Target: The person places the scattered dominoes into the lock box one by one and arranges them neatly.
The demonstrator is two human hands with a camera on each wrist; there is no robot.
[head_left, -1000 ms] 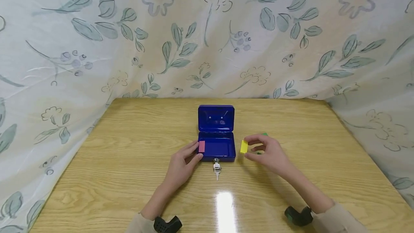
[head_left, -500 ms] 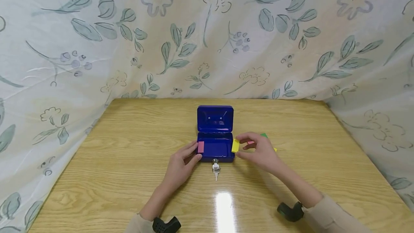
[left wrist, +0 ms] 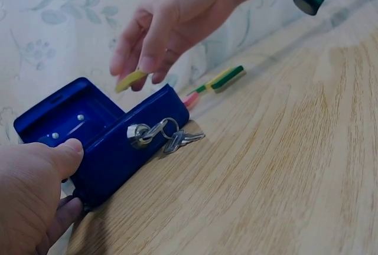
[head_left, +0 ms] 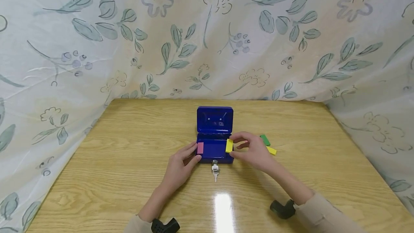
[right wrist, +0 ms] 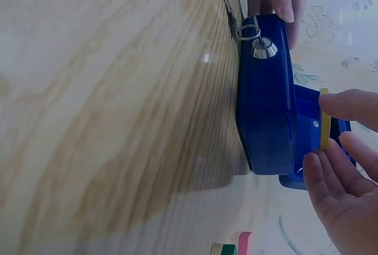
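Note:
A blue metal cash box (head_left: 214, 149) stands with its lid (head_left: 215, 119) raised at the back. My left hand (head_left: 182, 164) grips its left side, thumb at the front rim in the left wrist view. Inside, along the left wall, is a pink block (head_left: 200, 148). My right hand (head_left: 255, 155) pinches a flat yellow block (head_left: 229, 146) between thumb and fingertips, above the box's right side. In the right wrist view, that yellow block (right wrist: 325, 119) is held on edge above the rim. Keys (left wrist: 177, 141) on a ring hang from the front lock (left wrist: 138, 134).
Right of the box, a green block (head_left: 265, 140) and another yellow block (head_left: 271, 150) lie on the wooden table (head_left: 129, 175). A pink block (right wrist: 244, 243) is beside them, mostly hidden by my right hand in the head view. A floral cloth (head_left: 181, 74) hangs behind the table.
My right hand has moved left with the yellow block, from beside the box to above its right side, uncovering the blocks on the table. The left hand keeps its grip.

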